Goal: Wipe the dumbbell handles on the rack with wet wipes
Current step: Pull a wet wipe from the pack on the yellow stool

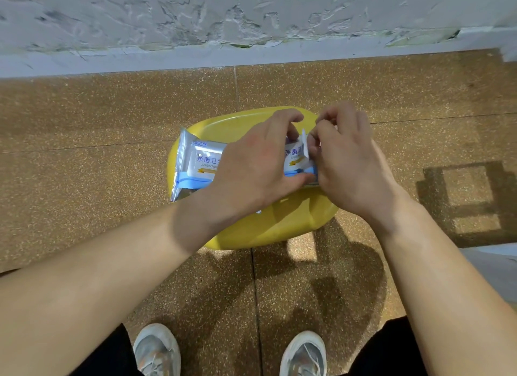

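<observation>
Left hand grips the wipes pack over the stool; right hand pinches its flap. Light, slippery film, I reckon: hold mid-pack.

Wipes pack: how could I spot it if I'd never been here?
Find the yellow stool on the speckled brown floor. Over it, the left hand and right hand hold the wipes pack. It alone is silvery, with a blue band and printed writing.

I count one pack of wet wipes with one white flap, on one yellow stool. Two hands are on the pack: my left hand and my right hand. Two grey shoes stand near: the left shoe, the right shoe.
</observation>
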The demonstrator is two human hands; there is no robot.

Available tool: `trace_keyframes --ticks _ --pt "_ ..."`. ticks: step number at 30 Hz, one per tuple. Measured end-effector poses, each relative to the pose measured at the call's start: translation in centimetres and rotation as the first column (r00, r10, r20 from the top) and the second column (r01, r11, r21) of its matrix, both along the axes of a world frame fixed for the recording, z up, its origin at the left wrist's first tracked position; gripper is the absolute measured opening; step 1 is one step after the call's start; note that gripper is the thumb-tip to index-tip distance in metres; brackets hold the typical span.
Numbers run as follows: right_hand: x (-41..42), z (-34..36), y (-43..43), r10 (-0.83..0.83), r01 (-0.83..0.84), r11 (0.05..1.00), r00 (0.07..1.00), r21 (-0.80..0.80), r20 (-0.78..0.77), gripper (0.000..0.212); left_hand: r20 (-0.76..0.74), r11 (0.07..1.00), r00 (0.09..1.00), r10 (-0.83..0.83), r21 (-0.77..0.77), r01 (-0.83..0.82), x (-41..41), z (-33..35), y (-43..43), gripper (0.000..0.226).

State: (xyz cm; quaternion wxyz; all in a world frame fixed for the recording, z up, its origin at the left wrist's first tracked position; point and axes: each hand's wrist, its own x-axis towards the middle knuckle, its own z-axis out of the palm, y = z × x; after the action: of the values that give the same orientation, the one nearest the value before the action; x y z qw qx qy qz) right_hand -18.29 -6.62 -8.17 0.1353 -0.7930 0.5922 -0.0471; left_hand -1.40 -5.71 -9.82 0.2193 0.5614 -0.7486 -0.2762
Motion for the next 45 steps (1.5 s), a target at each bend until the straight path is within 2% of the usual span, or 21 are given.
trace_keyframes --ticks 5,8,15,18,22,28,33,37,39,42,45 --pt "0.0 0.6 -0.2 0.018 -0.019 1.0 0.998 0.019 0.056 0.011 0.134 0.994 0.99 -0.05 -0.09 0.062 -0.3 -0.2 -0.5 0.059" --pt "-0.3 0.9 -0.1 0.051 -0.052 0.999 0.995 0.012 0.084 0.004 0.159 0.993 0.986 -0.052 -0.097 0.068 -0.4 -0.2 -0.7 0.056" --pt "-0.8 0.6 -0.3 0.012 -0.034 0.996 0.971 0.085 0.24 0.012 0.139 0.996 0.99 -0.04 -0.074 0.051 -0.2 -0.2 -0.8 0.057" --pt "-1.5 0.9 -0.8 -0.021 -0.013 0.995 0.94 0.096 0.342 0.005 0.066 0.999 0.998 -0.02 -0.04 0.023 -0.1 -0.4 -0.9 0.049" --pt "-2.4 1.3 -0.9 0.004 -0.044 0.993 0.936 0.105 0.351 0.026 0.019 1.0 1.0 -0.006 -0.02 0.006 0.0 -0.5 -0.8 0.045" --pt "-2.0 0.7 -0.8 0.008 -0.03 0.998 0.946 0.063 0.323 0.018 -0.023 1.0 1.0 -0.02 0.007 0.021 0.1 -0.4 -1.0 0.045" --pt "-1.7 1.1 -0.6 -0.007 -0.039 0.995 0.884 0.089 0.467 0.006 -0.006 0.997 1.0 -0.016 -0.07 0.016 0.3 -0.9 -0.8 0.043" --pt "-2.5 2.3 -1.3 -0.115 0.058 0.992 0.761 0.11 0.639 0.004 0.036 0.995 0.999 -0.015 -0.096 0.019 0.3 -1.1 -0.7 0.041" --pt "-3.0 2.3 -1.5 -0.253 0.132 0.966 0.66 0.222 0.707 0.012 0.026 0.996 1.0 -0.013 -0.087 0.015 0.3 -1.0 -0.8 0.043" --pt "-2.4 2.5 -1.3 -0.518 0.245 0.855 0.366 0.457 0.773 0.019 0.028 0.997 0.999 -0.022 -0.077 0.024 0.5 -1.0 -0.8 0.045" --pt "-2.0 3.4 -1.2 -0.649 0.255 0.737 0.009 0.626 0.761 0.022 0.034 0.997 0.999 -0.024 -0.067 0.026 0.5 -1.1 -0.8 0.047"
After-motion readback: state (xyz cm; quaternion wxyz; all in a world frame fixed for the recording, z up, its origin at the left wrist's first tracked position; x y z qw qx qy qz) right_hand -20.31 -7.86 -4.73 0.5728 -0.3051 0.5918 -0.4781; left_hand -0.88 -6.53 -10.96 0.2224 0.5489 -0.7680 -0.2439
